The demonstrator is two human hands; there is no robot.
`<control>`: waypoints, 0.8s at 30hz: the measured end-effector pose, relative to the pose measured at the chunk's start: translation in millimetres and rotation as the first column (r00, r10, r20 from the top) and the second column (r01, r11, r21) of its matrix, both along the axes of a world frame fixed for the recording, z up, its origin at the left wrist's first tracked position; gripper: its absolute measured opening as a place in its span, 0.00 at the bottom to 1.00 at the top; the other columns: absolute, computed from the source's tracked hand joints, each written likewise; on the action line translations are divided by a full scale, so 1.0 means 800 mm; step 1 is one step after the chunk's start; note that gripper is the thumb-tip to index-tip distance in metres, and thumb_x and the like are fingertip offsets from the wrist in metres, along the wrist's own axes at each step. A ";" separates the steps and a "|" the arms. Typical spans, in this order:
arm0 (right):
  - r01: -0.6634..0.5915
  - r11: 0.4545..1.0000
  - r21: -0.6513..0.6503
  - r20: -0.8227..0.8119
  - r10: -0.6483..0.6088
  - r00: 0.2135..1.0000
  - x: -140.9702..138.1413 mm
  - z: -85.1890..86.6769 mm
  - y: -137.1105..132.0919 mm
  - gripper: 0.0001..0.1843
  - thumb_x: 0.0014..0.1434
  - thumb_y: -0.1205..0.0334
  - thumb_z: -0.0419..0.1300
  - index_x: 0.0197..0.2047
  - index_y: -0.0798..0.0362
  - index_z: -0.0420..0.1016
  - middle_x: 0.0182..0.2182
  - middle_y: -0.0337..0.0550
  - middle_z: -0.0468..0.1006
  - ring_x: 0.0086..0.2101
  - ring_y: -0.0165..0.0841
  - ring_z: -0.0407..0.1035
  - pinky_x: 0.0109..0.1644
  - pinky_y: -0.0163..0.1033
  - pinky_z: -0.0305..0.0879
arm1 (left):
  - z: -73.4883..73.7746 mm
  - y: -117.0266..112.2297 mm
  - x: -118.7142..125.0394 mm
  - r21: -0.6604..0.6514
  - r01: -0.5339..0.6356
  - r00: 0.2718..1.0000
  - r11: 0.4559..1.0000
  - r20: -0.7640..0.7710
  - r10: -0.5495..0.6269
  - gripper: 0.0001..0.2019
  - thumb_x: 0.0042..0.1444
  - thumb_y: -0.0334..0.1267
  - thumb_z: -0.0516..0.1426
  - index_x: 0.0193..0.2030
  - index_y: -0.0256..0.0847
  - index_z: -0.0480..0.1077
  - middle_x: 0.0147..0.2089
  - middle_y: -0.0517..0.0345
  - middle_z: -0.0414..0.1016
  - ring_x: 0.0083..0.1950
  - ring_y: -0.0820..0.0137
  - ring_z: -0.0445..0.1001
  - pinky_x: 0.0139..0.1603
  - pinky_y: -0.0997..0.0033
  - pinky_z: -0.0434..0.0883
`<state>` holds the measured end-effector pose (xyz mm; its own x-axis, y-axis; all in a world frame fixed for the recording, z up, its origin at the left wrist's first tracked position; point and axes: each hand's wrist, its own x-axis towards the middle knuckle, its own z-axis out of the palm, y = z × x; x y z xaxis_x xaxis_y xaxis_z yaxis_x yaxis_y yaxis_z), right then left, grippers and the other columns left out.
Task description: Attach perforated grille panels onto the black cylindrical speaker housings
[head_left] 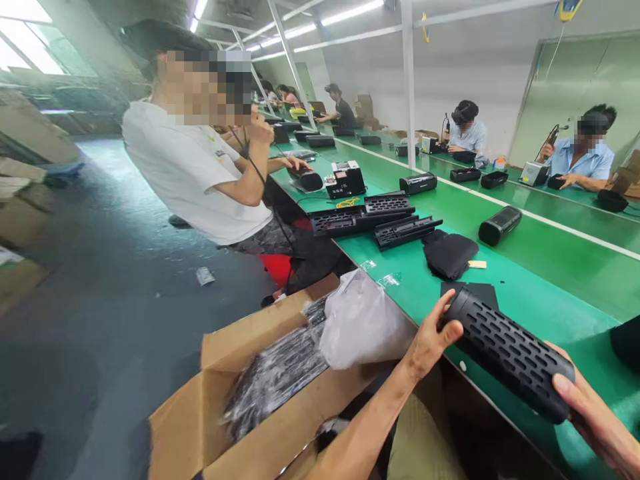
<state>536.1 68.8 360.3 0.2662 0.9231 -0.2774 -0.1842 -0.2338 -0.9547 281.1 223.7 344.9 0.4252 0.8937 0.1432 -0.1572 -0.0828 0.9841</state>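
I hold a black perforated cylinder shell [505,350] over the near edge of the green bench [540,267]. My left hand [431,337] grips its left end, thumb and fingers closed round it. My right hand [595,417] clasps the right end at the frame's lower right. Black fabric pieces [450,255] lie on the bench just beyond the cylinder.
An open cardboard box [260,413] with bagged black parts and a clear plastic bag [360,320] sits at my left. Black slotted trays [380,217] and finished black cylinders [499,225] lie further along. A person in a white shirt [195,173] sits beside me; others work across the bench.
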 end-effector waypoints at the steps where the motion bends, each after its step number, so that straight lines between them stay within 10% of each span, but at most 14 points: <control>1: 0.002 1.000 0.008 -0.027 -0.002 1.000 -0.004 -0.001 0.000 0.37 0.57 0.35 0.69 0.64 0.42 0.71 0.65 0.48 0.75 0.57 0.52 0.74 0.56 0.55 0.76 | 0.003 0.001 -0.002 0.035 -0.020 0.999 0.999 -0.034 0.021 0.51 0.50 0.74 0.63 0.73 0.42 0.66 0.70 0.44 0.72 0.74 0.42 0.64 0.76 0.43 0.61; 9: 0.155 0.988 -0.007 -0.311 -0.149 0.939 -0.012 -0.004 0.061 0.28 0.59 0.37 0.68 0.52 0.49 0.78 0.41 0.50 0.86 0.35 0.48 0.80 0.32 0.51 0.79 | 0.011 0.038 0.022 0.147 -0.207 0.975 0.967 -0.049 0.216 0.43 0.64 0.72 0.48 0.75 0.45 0.60 0.73 0.41 0.67 0.64 0.49 0.73 0.64 0.45 0.71; 18: 0.583 0.808 0.089 -0.175 -0.563 0.808 0.174 0.054 0.266 0.12 0.59 0.47 0.55 0.44 0.40 0.69 0.46 0.39 0.81 0.45 0.42 0.78 0.47 0.57 0.77 | -0.057 0.045 0.026 0.650 -0.237 0.745 0.722 -0.355 0.565 0.09 0.65 0.36 0.56 0.45 0.44 0.79 0.49 0.45 0.82 0.55 0.48 0.73 0.58 0.39 0.69; 24: 0.433 0.867 0.246 0.087 -0.465 0.881 0.220 0.019 0.261 0.17 0.59 0.40 0.51 0.44 0.36 0.72 0.49 0.44 0.78 0.41 0.50 0.77 0.42 0.66 0.74 | -0.059 0.035 0.035 0.640 -0.140 0.670 0.755 -0.501 0.548 0.12 0.59 0.31 0.60 0.48 0.42 0.79 0.55 0.43 0.79 0.59 0.45 0.70 0.65 0.33 0.66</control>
